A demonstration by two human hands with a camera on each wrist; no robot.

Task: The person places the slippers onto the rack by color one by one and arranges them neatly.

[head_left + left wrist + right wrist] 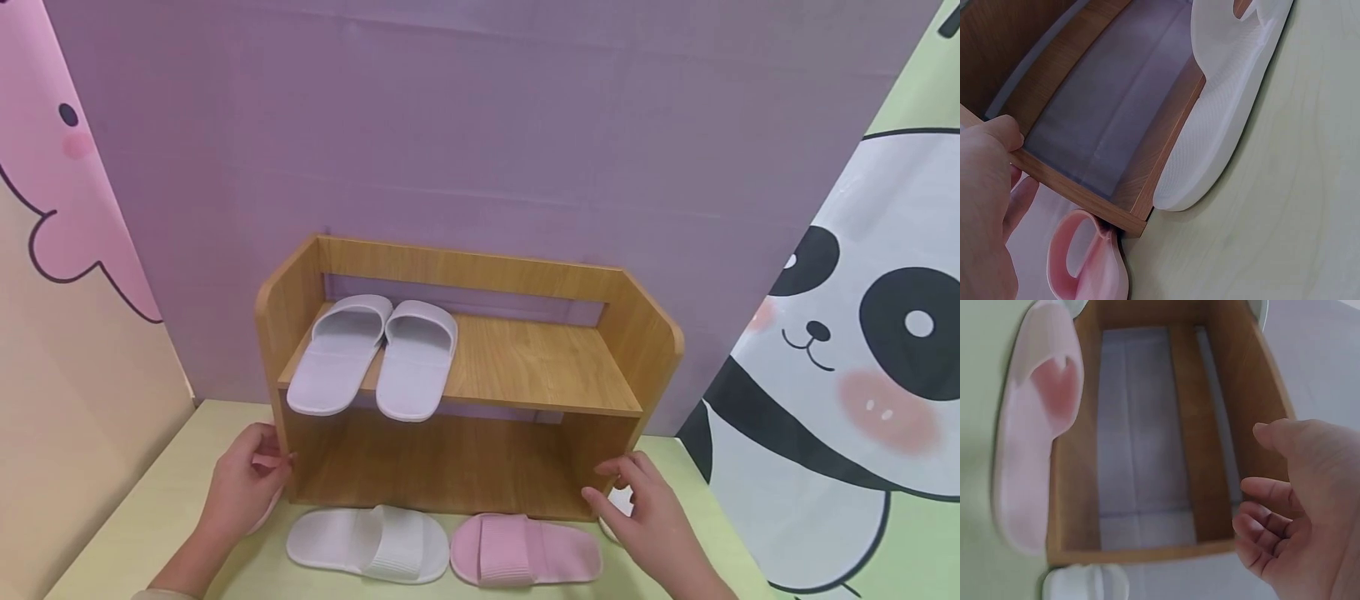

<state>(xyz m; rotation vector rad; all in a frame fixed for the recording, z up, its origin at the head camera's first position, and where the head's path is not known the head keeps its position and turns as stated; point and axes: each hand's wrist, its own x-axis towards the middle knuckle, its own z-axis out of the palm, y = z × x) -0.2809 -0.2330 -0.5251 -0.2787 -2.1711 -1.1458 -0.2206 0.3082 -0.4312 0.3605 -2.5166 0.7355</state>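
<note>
A two-tier wooden shoe rack [540, 358] stands between the hands. My left hand [243, 482] pinches the front edge of its left side panel, thumb on the inner face and fingers outside. Beside the right panel is my right hand [651, 518], fingers loosely bent and holding nothing; whether a fingertip touches the wood is unclear. On the upper shelf, toward the left, lies a pair of pale slippers [416, 375], toes overhanging the edge. A white slipper [322, 540] and a pink slipper [564, 552] lie crosswise along the rack's front.
Outside the left panel lies another pink slipper [1107, 272], partly behind my left hand. A white slipper [1067, 586] lies outside the right panel. The pale tabletop [120, 517] meets a purple backdrop [480, 125], with a panda-printed cloth [810, 433] at the right.
</note>
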